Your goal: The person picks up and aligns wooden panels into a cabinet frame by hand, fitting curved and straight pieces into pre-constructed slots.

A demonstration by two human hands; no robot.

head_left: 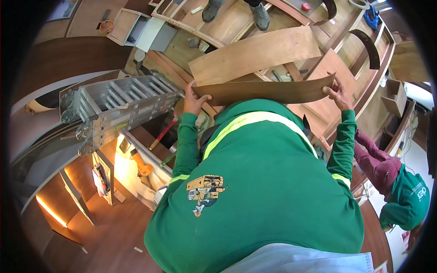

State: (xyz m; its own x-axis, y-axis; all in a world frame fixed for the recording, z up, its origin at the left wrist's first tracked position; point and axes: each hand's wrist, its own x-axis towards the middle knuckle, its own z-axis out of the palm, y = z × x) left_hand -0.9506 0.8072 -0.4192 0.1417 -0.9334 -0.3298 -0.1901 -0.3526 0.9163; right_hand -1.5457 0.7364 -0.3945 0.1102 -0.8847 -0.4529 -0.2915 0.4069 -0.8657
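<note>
A long, thin brown wood strip [264,92] stretches crosswise in front of my body, held at both ends. My left hand [195,98] pinches its left end between thumb and fingers. At the other end, my right hand [337,93] grips the right tip, thumb on the near face. The strip sags slightly in the middle. Just beyond it lies a wide, pale plywood sheet [257,53], set at a slant over a wooden frame. A reddish-brown panel [328,86] rests behind my right hand.
A folded aluminium ladder [123,107] lies to my left, near an orange tool [142,166]. Someone's shoes [236,14] stand at the far side. Another person in green [407,198] bends over at the right. Curved dark strips [366,48] stand far right.
</note>
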